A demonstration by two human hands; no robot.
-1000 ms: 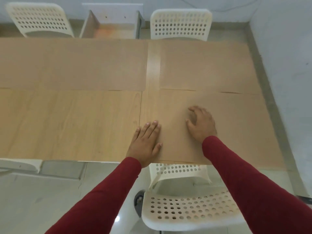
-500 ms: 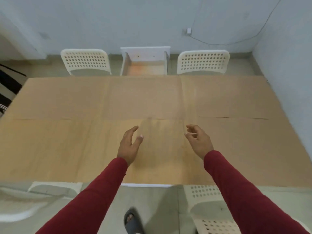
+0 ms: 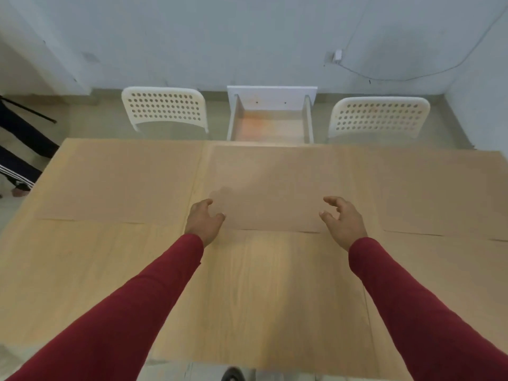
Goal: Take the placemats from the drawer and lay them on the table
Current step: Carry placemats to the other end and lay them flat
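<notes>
Several thin tan placemats lie flat on the light wooden table (image 3: 90,259): one at the far left (image 3: 118,180), one at the far middle (image 3: 275,185), one at the far right (image 3: 439,193), and a near one (image 3: 264,312) under my arms. My left hand (image 3: 203,220) hovers at the far middle mat's near left corner, fingers loosely curled, holding nothing. My right hand (image 3: 342,220) hovers at its near right corner, also loosely curled and empty. The white drawer (image 3: 270,116) stands pulled out beyond the far table edge, and its visible floor is bare.
Two white perforated chairs (image 3: 165,108) (image 3: 378,116) flank the drawer at the far side. A person's dark trouser legs (image 3: 19,149) stand at the left edge. A cable and plug (image 3: 336,55) hang on the back wall. A dark shoe (image 3: 233,375) shows below the near edge.
My view lifted and pulled back from the near right mat. Both hands rose off that mat and moved forward to the far middle mat's near corners, fingers now loosely curled.
</notes>
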